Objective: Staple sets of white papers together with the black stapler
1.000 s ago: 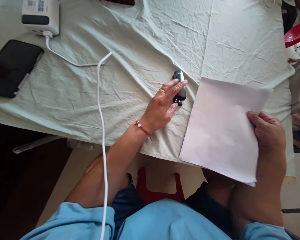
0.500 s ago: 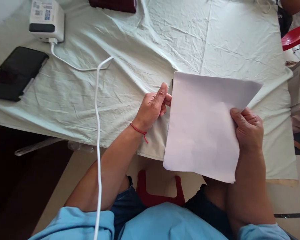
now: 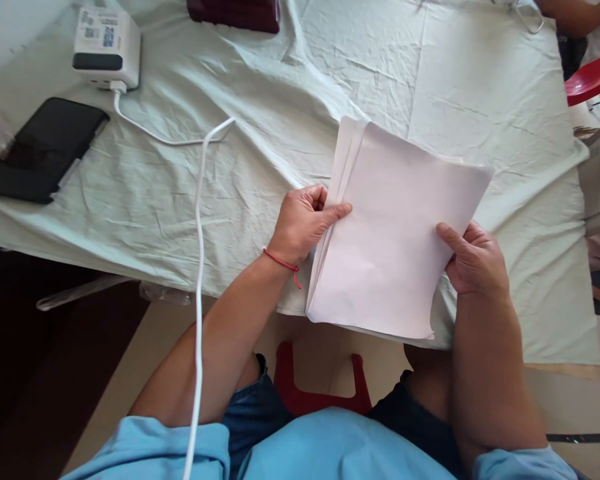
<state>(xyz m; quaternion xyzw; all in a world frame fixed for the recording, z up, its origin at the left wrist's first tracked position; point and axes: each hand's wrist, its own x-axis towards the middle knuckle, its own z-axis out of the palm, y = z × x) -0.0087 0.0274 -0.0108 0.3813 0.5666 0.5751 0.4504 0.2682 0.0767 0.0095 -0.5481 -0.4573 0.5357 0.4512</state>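
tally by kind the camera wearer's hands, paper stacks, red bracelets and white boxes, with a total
Hands: 2 (left hand, right hand)
Paper stack: 1, sheets uncountable
Red bracelet: 1
White box: 1
Total: 5

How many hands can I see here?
2: the left hand grips the left edge of the papers, and the right hand grips their right edge. Part of another person shows at the top right; hands there may be hidden.
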